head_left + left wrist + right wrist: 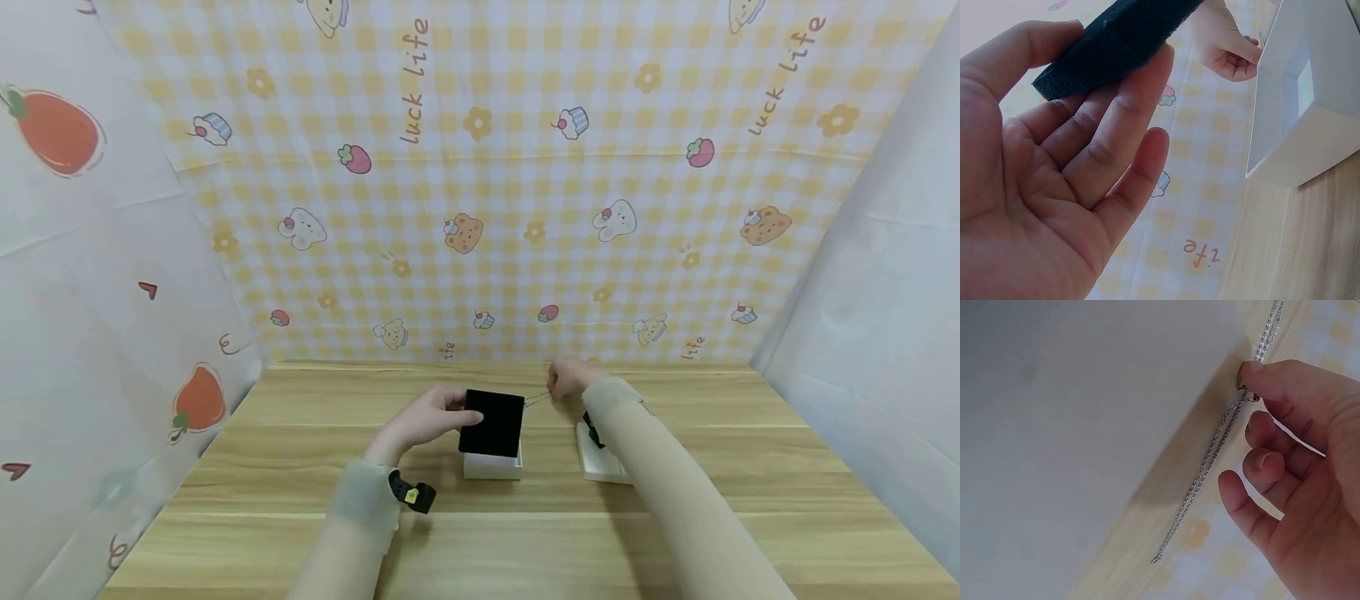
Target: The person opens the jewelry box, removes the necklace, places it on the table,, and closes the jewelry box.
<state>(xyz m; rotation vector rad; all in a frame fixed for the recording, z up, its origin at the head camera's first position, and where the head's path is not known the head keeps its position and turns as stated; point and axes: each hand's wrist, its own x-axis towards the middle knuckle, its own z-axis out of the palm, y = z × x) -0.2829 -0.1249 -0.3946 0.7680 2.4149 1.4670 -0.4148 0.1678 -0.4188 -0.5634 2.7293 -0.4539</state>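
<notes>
My left hand [431,415] pinches a thin black foam pad [491,427] at its left edge, thumb on one face and fingers on the other. The pad is tilted above an open white box [491,469], overlapping its back part in the head view. In the left wrist view, the box [1329,140] shows its hollow inside. My right hand [572,377], at the back of the table, pinches a silver chain necklace [1200,478] between thumb and forefinger. One stretch of chain [536,398] runs toward the pad's upper right corner; another dangles below my fingers.
A shallow white tray or lid [598,462] lies on the wooden table [510,550] under my right forearm, partly hidden. A yellow checked cloth [510,275] hangs behind the table's back edge, with pale cloth at both sides.
</notes>
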